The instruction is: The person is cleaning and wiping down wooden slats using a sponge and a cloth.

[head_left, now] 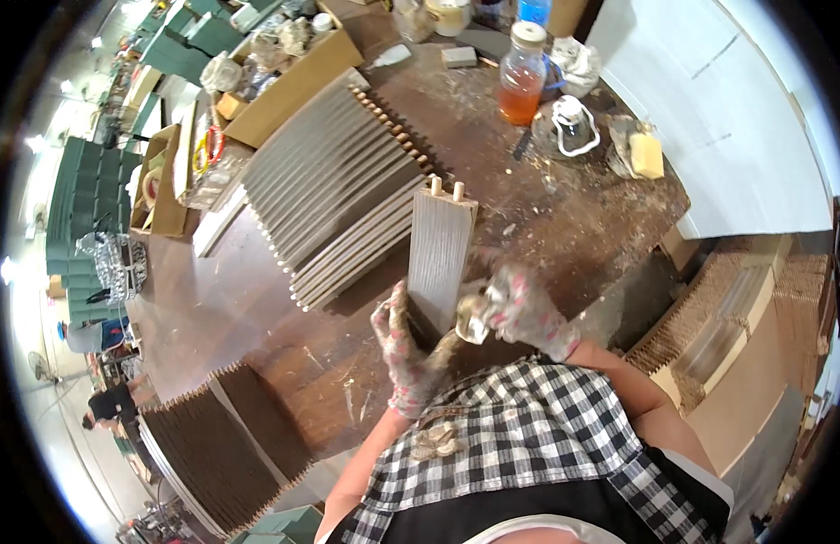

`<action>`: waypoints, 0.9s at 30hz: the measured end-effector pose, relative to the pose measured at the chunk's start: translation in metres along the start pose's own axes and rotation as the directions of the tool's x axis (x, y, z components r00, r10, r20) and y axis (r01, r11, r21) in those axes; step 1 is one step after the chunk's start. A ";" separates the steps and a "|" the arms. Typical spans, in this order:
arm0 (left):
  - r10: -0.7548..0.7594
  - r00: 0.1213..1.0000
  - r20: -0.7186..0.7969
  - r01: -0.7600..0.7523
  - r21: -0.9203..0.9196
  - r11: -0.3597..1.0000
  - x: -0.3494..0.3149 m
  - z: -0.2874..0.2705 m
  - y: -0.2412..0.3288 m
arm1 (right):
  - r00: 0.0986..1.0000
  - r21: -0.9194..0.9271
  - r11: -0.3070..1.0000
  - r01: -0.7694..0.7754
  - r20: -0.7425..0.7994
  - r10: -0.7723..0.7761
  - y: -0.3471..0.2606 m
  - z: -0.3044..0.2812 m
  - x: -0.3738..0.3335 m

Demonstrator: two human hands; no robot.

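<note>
My left hand [403,358], in a stained patterned glove, grips the near end of a grey wood-grained board [438,245]. Its fingers lie along the board's left side and the thumb reaches under the lower end. Two pale wooden dowels [459,191] stick out of the board's far end. My right hand [533,313], gloved too and slightly blurred, is closed on a small whitish crumpled thing [472,319] beside the board's lower right edge; its kind is unclear. Left of the board, a row of similar grey boards [334,172] lies side by side, with dowels along their ends.
A jar of orange liquid [521,86], a glass pot with a white handle [572,127] and a yellow sponge [646,156] stand at the far right. A cardboard box of odds and ends [293,86] is far left. Dark stacked boards [211,444] lie near left; more stacked pieces [710,317] are at right.
</note>
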State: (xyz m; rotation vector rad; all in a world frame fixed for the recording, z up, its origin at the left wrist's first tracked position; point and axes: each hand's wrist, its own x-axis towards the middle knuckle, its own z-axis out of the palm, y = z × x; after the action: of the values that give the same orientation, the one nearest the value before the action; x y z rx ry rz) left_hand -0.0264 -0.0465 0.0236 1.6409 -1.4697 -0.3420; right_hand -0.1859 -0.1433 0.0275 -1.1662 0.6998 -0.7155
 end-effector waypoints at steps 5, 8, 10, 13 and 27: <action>-0.130 0.990 0.059 0.141 -0.257 0.956 0.010 0.011 0.008 | 0.939 -0.762 0.554 0.335 0.221 -0.264 -0.031 -0.007 0.020; -0.223 0.971 0.088 0.239 -0.423 0.874 0.018 0.002 0.000 | 0.833 -0.786 0.276 0.554 0.525 -0.177 -0.066 -0.031 0.035; -0.331 0.944 0.002 0.251 -0.656 0.711 0.029 -0.012 0.005 | 0.893 -0.864 0.330 0.380 0.435 0.112 -0.085 -0.036 0.042; -0.322 0.946 0.046 0.272 -0.652 0.707 0.031 -0.025 -0.012 | 0.853 -0.871 0.362 0.331 0.440 0.280 -0.092 -0.049 0.051; -0.289 0.957 -0.014 0.264 -0.365 0.893 0.020 -0.032 -0.005 | 0.725 -0.784 0.510 0.354 0.575 0.379 -0.070 -0.058 0.059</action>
State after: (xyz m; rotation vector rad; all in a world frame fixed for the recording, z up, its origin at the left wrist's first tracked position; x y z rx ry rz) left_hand 0.0047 -0.0522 0.0446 1.5401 -1.0449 -0.6687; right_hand -0.2067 -0.2391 0.0741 -2.2209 0.3665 0.2588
